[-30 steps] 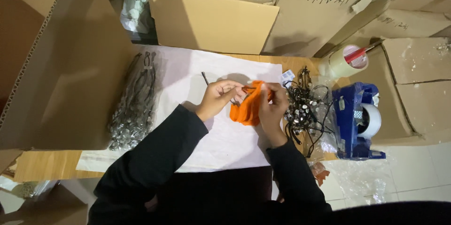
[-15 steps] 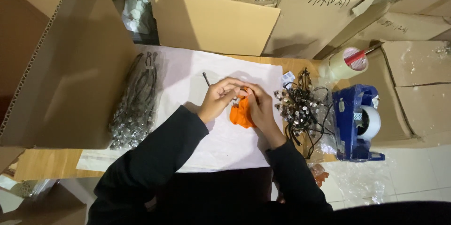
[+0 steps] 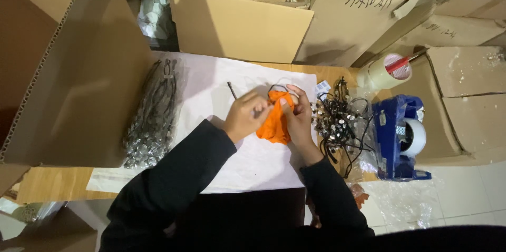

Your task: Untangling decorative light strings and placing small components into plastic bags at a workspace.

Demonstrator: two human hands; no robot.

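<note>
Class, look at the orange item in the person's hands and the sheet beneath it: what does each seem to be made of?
Orange item: probably soft matte fabric, since it bunches and folds between the left hand and right hand. White sheet: likely thin paper, flat and matte with straight edges.

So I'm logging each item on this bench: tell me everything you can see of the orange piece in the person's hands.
The orange piece looks like soft, thin fabric, bunched and creased, possibly a small pouch. It hangs between the left hand and the right hand, both pinching its upper edge, its lower part drooping toward the white paper sheet. A thin dark cord loops above its top; whether it is attached cannot be told.
</note>
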